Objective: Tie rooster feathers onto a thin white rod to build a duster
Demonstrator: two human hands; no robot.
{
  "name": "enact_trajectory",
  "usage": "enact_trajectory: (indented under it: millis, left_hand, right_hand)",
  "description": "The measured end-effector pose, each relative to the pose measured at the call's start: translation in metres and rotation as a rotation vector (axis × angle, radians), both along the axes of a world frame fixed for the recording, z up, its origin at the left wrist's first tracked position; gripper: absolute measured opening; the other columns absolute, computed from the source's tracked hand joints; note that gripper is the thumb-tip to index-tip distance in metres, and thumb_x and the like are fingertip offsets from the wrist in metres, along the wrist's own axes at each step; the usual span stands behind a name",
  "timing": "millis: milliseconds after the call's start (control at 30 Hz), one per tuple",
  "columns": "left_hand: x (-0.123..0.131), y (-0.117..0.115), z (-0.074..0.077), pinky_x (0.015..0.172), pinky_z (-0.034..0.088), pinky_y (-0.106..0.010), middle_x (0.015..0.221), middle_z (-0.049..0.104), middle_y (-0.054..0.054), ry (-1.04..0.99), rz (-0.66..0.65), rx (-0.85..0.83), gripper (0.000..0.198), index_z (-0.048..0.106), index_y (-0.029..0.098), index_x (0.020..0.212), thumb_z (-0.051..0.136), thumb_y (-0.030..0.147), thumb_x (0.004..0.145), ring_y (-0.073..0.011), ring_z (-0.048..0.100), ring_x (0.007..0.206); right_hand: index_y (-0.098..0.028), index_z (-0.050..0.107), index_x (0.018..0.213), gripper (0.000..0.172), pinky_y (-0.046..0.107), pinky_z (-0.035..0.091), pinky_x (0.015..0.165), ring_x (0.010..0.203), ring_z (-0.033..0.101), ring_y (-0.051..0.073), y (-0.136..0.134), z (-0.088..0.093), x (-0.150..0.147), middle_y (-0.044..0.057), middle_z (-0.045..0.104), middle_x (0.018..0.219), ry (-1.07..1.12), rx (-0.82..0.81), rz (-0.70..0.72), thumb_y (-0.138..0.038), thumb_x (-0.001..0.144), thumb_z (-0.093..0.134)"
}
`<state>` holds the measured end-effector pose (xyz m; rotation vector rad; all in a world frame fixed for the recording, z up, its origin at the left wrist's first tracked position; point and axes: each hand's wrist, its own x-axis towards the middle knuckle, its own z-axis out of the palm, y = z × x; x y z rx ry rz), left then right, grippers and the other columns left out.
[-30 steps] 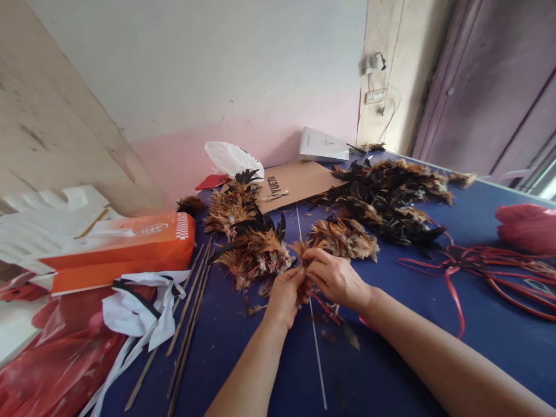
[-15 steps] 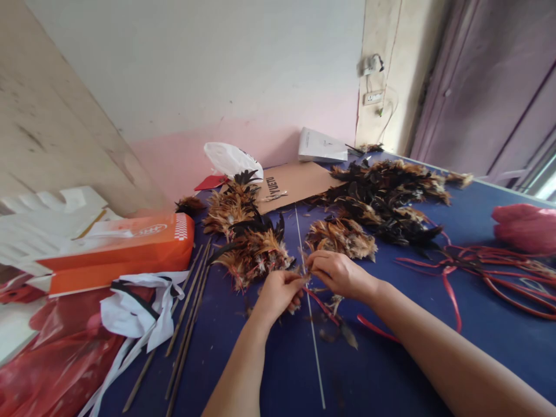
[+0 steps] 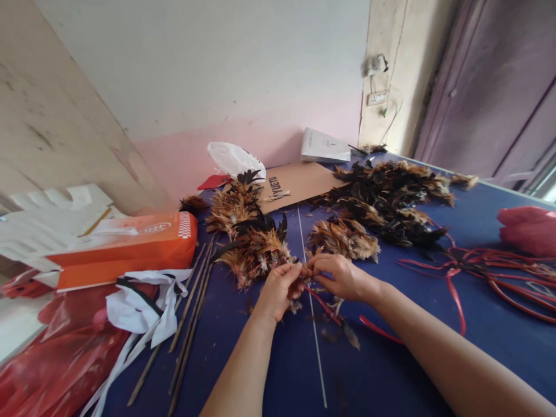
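Near the middle of the blue table (image 3: 365,376), my left hand (image 3: 282,286) is closed around a small feather bundle (image 3: 295,306), whose feathers poke out below the fingers. My right hand (image 3: 336,275) pinches at the same spot, its fingertips meeting those of the left; what lies between them is too small to make out. A red strip (image 3: 324,306) trails down to the right from under the hands, with a dark feather at its end. Brown and black feather bunches (image 3: 260,252) lie just beyond my left hand, and a brown feather bunch (image 3: 343,237) lies beyond my right.
A large dark feather pile (image 3: 391,197) lies at the back right, beside flat cardboard (image 3: 299,182) and a white box (image 3: 325,146). Red strips (image 3: 499,266) spread at right. Thin sticks (image 3: 189,341), white cloth (image 3: 134,307) and an orange bag (image 3: 130,249) are at left.
My hands have drawn slightly closer, so the fingertips now touch. The whole view has shifted a little, moving the table's contents slightly to the right.
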<state>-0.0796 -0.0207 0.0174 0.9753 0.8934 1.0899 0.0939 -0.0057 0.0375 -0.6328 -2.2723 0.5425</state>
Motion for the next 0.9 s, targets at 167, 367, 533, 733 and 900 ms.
enact_trajectory:
  millis: [167, 367, 533, 733, 900]
  left_hand:
    - [-0.003, 0.003, -0.003, 0.039, 0.026, -0.017, 0.052, 0.055, -0.002, 0.061, -0.026, 0.052, 0.028, 0.065, 0.01, 0.067, 0.063, 0.038, 0.068, -0.0054, 0.043, 0.044]
    - [0.001, 0.0, 0.0, 0.044, 0.034, -0.017, 0.058, 0.058, -0.001, 0.09, -0.013, 0.069, 0.02, 0.064, 0.012, 0.069, 0.071, 0.028, 0.059, -0.0055, 0.046, 0.047]
    - [0.003, 0.0, -0.001, 0.045, 0.035, -0.018, 0.057, 0.058, 0.001, 0.19, 0.032, 0.137, 0.02, 0.064, 0.013, 0.071, 0.071, 0.027, 0.059, -0.0053, 0.045, 0.046]
    - [0.006, -0.002, 0.001, 0.045, 0.035, -0.018, 0.056, 0.061, -0.001, 0.369, 0.092, 0.22, 0.023, 0.068, 0.012, 0.073, 0.071, 0.029, 0.058, -0.007, 0.046, 0.046]
    - [0.007, -0.003, 0.003, 0.045, 0.035, -0.02, 0.05, 0.058, 0.001, 0.475, 0.157, 0.261, 0.022, 0.068, 0.012, 0.07, 0.071, 0.03, 0.056, -0.0079, 0.045, 0.044]
  right_hand:
    - [-0.016, 0.057, 0.066, 0.009, 0.023, 0.044, 0.069, 0.075, 0.058, 0.012, 0.004, -0.004, 0.0, 0.004, 0.064, 0.086, 0.11, -0.321, -0.052, -0.013, 0.074, 0.051]
    - [-0.015, 0.058, 0.067, 0.013, 0.023, 0.044, 0.063, 0.069, 0.057, 0.013, 0.009, -0.011, -0.002, 0.003, 0.064, 0.078, 0.204, -0.628, -0.136, -0.028, 0.071, 0.057]
    - [-0.015, 0.059, 0.073, 0.02, 0.022, 0.042, 0.057, 0.06, 0.053, 0.01, 0.01, -0.017, -0.007, 0.001, 0.06, 0.067, 0.31, -0.728, -0.17, -0.034, 0.07, 0.059]
    - [-0.016, 0.055, 0.066, 0.021, 0.02, 0.041, 0.057, 0.06, 0.051, 0.009, 0.01, -0.024, -0.013, 0.0, 0.059, 0.069, 0.423, -0.743, -0.148, -0.034, 0.065, 0.064]
    - [-0.015, 0.057, 0.062, 0.021, 0.021, 0.04, 0.056, 0.058, 0.05, 0.009, 0.007, -0.025, -0.019, -0.001, 0.057, 0.064, 0.467, -0.756, -0.142, -0.034, 0.064, 0.066]
